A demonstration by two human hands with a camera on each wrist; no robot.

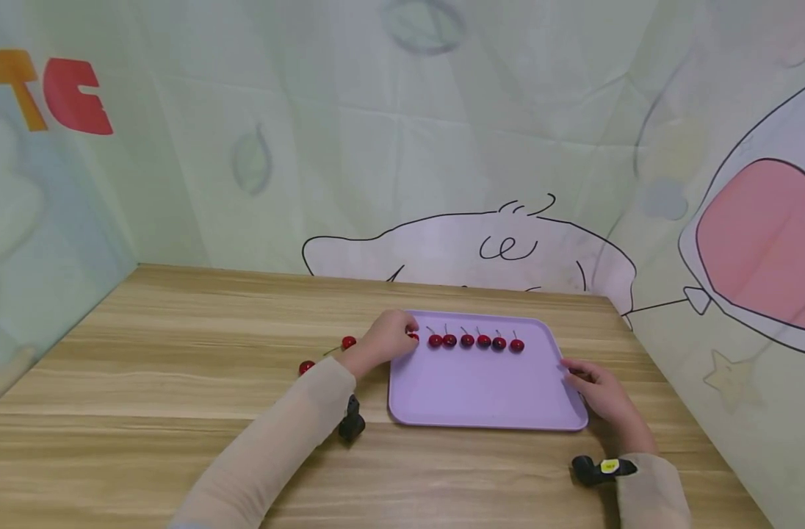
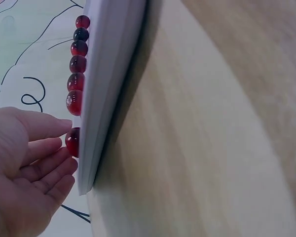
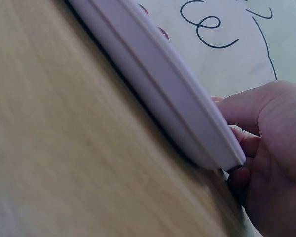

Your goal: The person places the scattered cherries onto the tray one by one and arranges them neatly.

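A light purple tray (image 1: 482, 397) lies on the wooden table with several red cherries (image 1: 466, 341) lined up along its far side, stems pointing away. At the left end of that row, my left hand (image 1: 384, 339) has its thumb and fingertips at one more cherry (image 2: 73, 142), seemingly pinching it; the hand partly hides it in the head view. On the tray's right edge, my right hand (image 1: 601, 393) grips the rim, with fingers above and below it in the right wrist view.
Left of the tray, a loose cherry (image 1: 348, 342) with a stem and another cherry (image 1: 306, 366) lie on the table (image 1: 178, 353), partly beside my left forearm. A printed cloth backdrop (image 1: 310, 147) stands behind the table and along its sides.
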